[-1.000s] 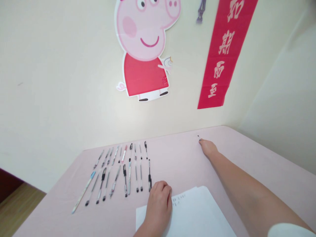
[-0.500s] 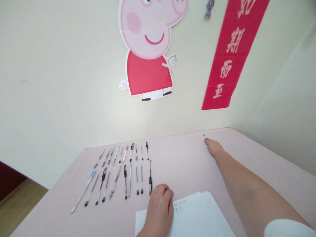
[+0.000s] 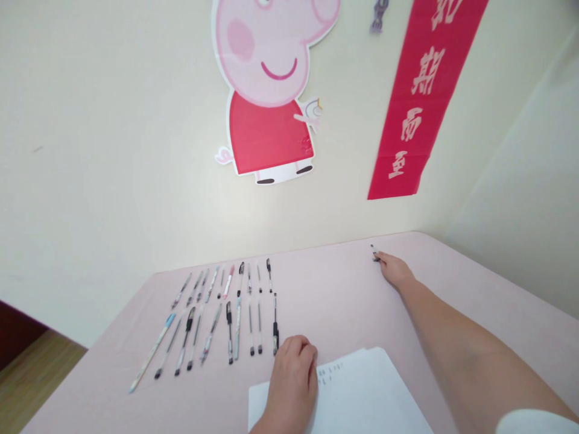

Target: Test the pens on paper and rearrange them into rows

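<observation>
At the table's far right, my right hand [image 3: 394,270] reaches out with its fingertips closed on a pen [image 3: 376,257]. Dark parts of this pen show beyond the fingers; the rest is hidden by the hand. My left hand [image 3: 293,375] rests on the left edge of the white paper [image 3: 362,392], fingers curled in and their tips out of sight. Just beside its knuckles lies a black-gripped pen [image 3: 275,328], the last on the right of the front row. Whatever may be under the left fingers cannot be seen.
Two rows of pens and refills lie on the pink tablecloth [image 3: 325,301], among them a blue-capped pen [image 3: 152,352] and a pink pen [image 3: 229,282]. Behind stands the wall, bearing a cartoon pig cutout [image 3: 271,132] and a red banner [image 3: 416,120].
More of the dark pen shows at my right fingertips, and that hand has shifted slightly. My left hand, the paper and the rows of pens stay put. The view has turned a little.
</observation>
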`<action>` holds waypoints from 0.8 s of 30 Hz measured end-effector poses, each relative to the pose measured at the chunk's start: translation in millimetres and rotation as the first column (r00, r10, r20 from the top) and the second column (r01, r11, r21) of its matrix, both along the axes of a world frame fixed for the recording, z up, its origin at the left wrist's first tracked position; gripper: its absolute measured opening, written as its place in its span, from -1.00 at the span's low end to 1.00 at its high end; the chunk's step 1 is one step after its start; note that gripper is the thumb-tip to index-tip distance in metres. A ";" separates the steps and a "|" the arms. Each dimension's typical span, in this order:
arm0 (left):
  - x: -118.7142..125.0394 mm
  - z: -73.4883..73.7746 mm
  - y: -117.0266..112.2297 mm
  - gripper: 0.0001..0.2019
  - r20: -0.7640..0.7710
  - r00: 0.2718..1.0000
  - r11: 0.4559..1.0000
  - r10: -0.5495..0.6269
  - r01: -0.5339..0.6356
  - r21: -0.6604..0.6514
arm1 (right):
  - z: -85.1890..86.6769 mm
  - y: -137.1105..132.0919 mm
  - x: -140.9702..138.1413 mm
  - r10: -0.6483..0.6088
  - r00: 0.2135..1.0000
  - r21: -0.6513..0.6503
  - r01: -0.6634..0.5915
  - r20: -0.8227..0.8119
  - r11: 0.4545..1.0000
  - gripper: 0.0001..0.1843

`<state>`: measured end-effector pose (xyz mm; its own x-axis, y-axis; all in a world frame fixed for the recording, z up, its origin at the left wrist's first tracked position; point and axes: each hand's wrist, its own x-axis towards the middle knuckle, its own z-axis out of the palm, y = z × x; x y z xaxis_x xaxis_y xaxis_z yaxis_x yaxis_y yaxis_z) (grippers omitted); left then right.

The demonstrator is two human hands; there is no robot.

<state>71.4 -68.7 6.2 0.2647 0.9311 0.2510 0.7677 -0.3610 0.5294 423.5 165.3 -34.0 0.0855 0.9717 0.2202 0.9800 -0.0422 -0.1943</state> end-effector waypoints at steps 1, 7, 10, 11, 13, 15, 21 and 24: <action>0.1 0.1 0.0 -0.75 -0.001 1.000 1.000 0.000 0.000 0.000 | 0.1 -0.9 0.1 -0.021 1.000 0.009 0.021 -0.014 1.000 -0.55; 0.3 0.6 1.6 -0.74 -0.002 1.000 1.000 -0.008 0.008 -0.012 | 1.9 -0.3 -6.7 -0.129 0.991 -0.001 0.129 -0.048 0.992 -0.45; 0.1 1.2 1.4 -0.75 -0.006 1.000 1.000 -0.007 0.007 -0.020 | 2.9 2.7 -14.2 -0.140 0.990 -0.015 0.140 -0.004 0.990 -0.42; -0.1 1.2 1.1 -0.75 -0.005 1.000 1.000 -0.006 0.006 -0.019 | 3.3 4.0 -16.7 -0.140 0.990 -0.023 0.141 0.028 0.990 -0.45; -0.4 0.8 0.3 -0.75 0.000 1.000 1.000 -0.005 0.005 -0.006 | 4.2 6.5 -20.7 -0.137 0.986 -0.042 0.141 0.090 0.989 -0.53; -0.8 -0.2 -0.3 -0.75 0.000 1.000 1.000 -0.006 0.006 0.010 | 5.0 8.4 -23.0 -0.126 0.984 -0.057 0.133 0.126 0.989 -0.59; -1.3 -3.0 1.4 -0.75 -0.005 1.000 1.000 -0.012 0.012 0.027 | 4.8 12.1 -22.2 -0.120 0.981 -0.058 0.130 0.150 0.990 -0.62; -0.6 -2.0 2.3 -0.75 -0.004 1.000 1.000 -0.013 0.014 0.015 | 2.9 14.5 -19.7 -0.113 0.983 -0.058 0.122 0.147 0.991 -0.62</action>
